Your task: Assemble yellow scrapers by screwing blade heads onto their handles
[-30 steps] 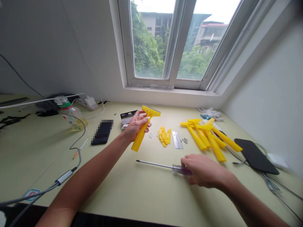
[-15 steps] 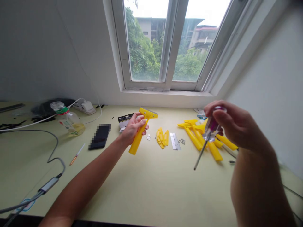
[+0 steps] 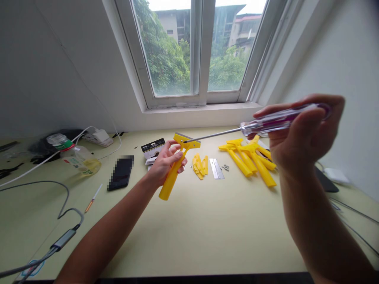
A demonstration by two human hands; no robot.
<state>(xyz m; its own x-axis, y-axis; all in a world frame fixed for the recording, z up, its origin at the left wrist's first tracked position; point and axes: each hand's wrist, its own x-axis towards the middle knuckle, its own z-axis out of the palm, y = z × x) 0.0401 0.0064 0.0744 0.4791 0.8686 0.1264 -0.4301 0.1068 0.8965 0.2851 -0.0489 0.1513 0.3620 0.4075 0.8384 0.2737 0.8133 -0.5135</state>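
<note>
My left hand [image 3: 166, 162] is closed around a yellow scraper [image 3: 171, 179], its head tilted up and away from me with a metal blade along the top edge. In my right hand [image 3: 304, 134] is a screwdriver [image 3: 266, 121] with a clear and purple handle, held nearly level. Its tip lies at the left screw on the scraper head; whether it sits in the screw slot I cannot tell. Past the left hand lie several yellow plastic pieces [image 3: 200, 166], flat metal blades [image 3: 216, 169] and small screws [image 3: 225, 167]. Several more yellow scraper handles [image 3: 251, 157] are piled to the right.
On the left are a phone [image 3: 121, 173], a bottle with yellowish liquid [image 3: 79, 159], a pen-like stick [image 3: 93, 198] and a cable [image 3: 63, 240]. A black and white package [image 3: 153, 148] stands behind my left hand. The window [image 3: 192, 59] rises behind the table [image 3: 189, 236].
My right hand has risen and turned, swinging the screwdriver from pointing down to nearly level, its tip now at the scraper's screw. The left hand keeps its hold. The view has shifted slightly.
</note>
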